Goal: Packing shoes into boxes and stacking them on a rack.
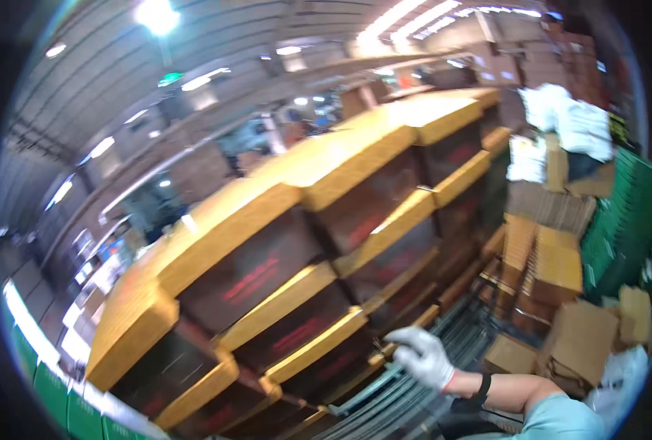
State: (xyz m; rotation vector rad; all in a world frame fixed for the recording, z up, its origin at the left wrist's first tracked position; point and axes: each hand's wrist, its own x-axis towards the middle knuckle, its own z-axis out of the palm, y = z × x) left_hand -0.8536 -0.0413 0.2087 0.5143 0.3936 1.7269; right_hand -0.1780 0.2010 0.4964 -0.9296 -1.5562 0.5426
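Observation:
My right hand (421, 357), in a white glove, reaches in from the lower right, a dark band around its wrist. Its fingers look bent and apart, with nothing visible between them, though motion blurs them. Just past the fingertips stands a large stack of dark brown boxes (245, 287) with yellow lids (230, 227); I cannot tell whether the hand touches it. Under the hand lie several long grey-green bars (384, 407), perhaps a rack or frame. My left hand is out of view.
Green crates (619, 227) are stacked at the right. Beside them are flattened cardboard (549, 205), brown cartons (579, 341) and white bundles (568, 121). More green crates (51, 389) line the lower left. Behind the stack stretches a warehouse hall with lamps overhead.

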